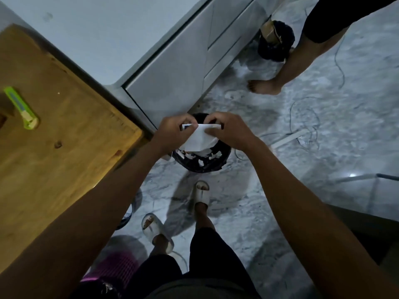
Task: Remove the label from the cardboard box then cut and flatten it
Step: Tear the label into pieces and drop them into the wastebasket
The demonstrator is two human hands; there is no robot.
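I stand over a black waste bin (224,155) on the floor. My left hand (172,131) and my right hand (228,131) each pinch one side of a white paper label (197,140), holding it above the bin's opening. Torn white paper scraps (200,162) lie inside the bin. A green utility knife (21,107) rests on the wooden table (64,147) at the left, far from both hands. The cardboard box itself is not clearly in view.
A white cabinet (183,67) stands behind the bin. Another person's bare leg (287,67) is at the upper right beside a dark bin (276,42). Cables (302,126) trail over the marble floor. A pink basket (112,268) sits by my feet.
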